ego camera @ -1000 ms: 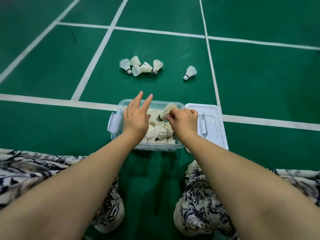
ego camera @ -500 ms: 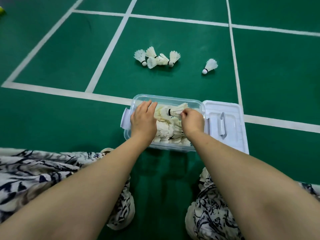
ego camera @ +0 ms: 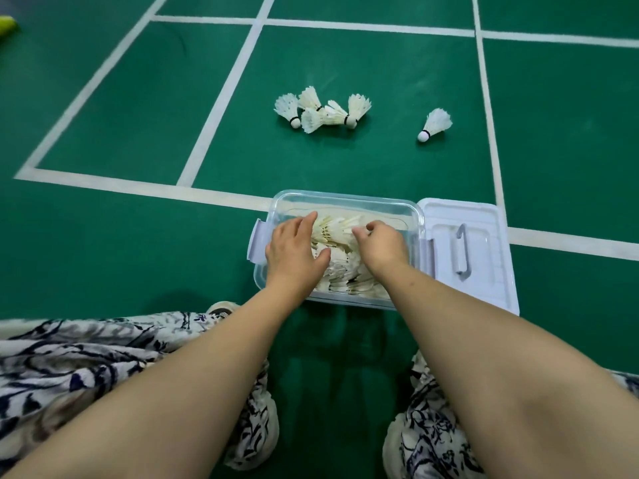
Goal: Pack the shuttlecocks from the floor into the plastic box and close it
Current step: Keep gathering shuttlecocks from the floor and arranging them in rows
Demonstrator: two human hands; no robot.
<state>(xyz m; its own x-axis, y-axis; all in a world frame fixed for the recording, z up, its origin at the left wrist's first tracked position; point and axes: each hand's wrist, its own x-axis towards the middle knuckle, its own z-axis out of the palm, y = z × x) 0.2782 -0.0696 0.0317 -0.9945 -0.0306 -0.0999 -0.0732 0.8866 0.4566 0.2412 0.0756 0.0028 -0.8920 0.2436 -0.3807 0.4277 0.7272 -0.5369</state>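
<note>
A clear plastic box (ego camera: 349, 201) stands on the green court floor, filled with several white shuttlecocks (ego camera: 340, 271). Both hands are inside it. My left hand (ego camera: 294, 250) lies flat on the packed shuttlecocks with fingers straight. My right hand (ego camera: 382, 242) has curled fingers that pinch a shuttlecock (ego camera: 337, 228) lying on top of the pile. The box's white lid (ego camera: 484, 271) lies flat on the floor, touching the box's right side. Farther out, a cluster of several shuttlecocks (ego camera: 323, 110) lies on the floor, and a single shuttlecock (ego camera: 435, 124) lies to its right.
White court lines (ego camera: 221, 98) cross the floor around the box. My knees in patterned cloth (ego camera: 86, 361) flank the space in front of the box. A yellow-green object (ego camera: 7, 25) shows at the far left edge.
My right hand has lowered the shuttlecock onto the pile in the box. My left hand has dropped from raised fingers to lying flat on the shuttlecocks. The view has tilted closer.
</note>
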